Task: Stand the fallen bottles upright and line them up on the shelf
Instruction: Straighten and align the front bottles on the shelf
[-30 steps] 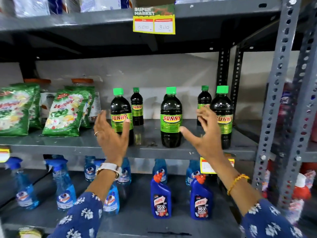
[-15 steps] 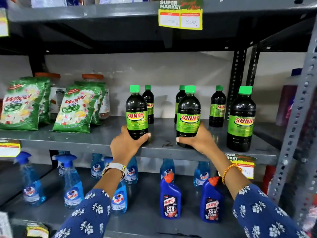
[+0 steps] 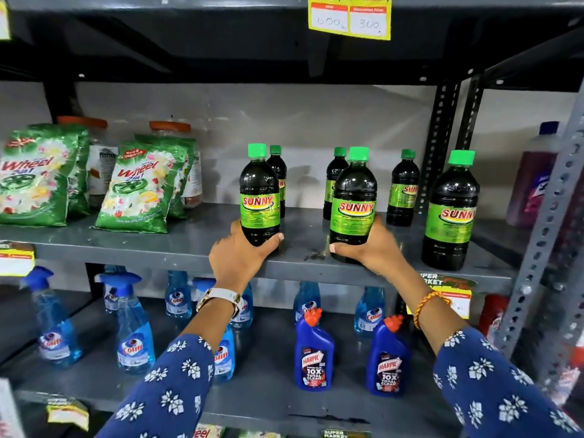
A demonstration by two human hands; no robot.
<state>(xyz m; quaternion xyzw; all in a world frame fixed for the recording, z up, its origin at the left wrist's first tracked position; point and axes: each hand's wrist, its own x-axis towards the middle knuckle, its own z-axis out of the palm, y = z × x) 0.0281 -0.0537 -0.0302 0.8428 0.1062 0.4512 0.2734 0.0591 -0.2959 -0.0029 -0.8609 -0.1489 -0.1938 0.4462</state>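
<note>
Several dark Sunny bottles with green caps stand upright on the grey middle shelf (image 3: 196, 245). My left hand (image 3: 240, 257) grips the base of the front left bottle (image 3: 259, 197). My right hand (image 3: 369, 248) grips the base of the front middle bottle (image 3: 354, 203). A third front bottle (image 3: 452, 213) stands alone at the right. Three smaller-looking bottles stand at the back: one (image 3: 279, 172) behind the left bottle, one (image 3: 333, 181) behind the middle bottle, one (image 3: 403, 188) further right.
Green Wheel detergent bags (image 3: 142, 184) and orange-lidded jars (image 3: 169, 128) fill the shelf's left part. Blue Colin spray bottles (image 3: 134, 336) and Harpic bottles (image 3: 314, 352) stand on the shelf below. A perforated upright post (image 3: 543, 232) bounds the right side. A price tag (image 3: 349, 17) hangs above.
Both hands came down from open in front of the shelf and closed around the bases of the left and middle front bottles. The view moved closer and shifted left.
</note>
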